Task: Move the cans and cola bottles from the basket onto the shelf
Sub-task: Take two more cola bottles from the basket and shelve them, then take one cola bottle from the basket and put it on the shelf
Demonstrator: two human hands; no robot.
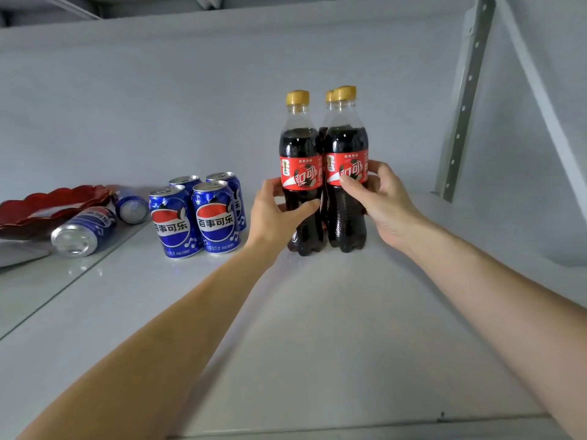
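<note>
You've got your fingers (305, 207) grasping the cola bottles (324, 173) on the shelf (317, 328). Four Pepsi cans (197, 214) stand left of them; two more cans (84, 231) lie toppled by the red basket (47, 204), probably still to go.

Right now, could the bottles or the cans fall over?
Maybe. The left hand and right hand press tall cola bottles together; a rough letting go might tip one into the upright cans close by. Two cans lying on their sides beside the red basket could roll.

Upright cola bottles (324, 173), blue cans (197, 217)
</note>
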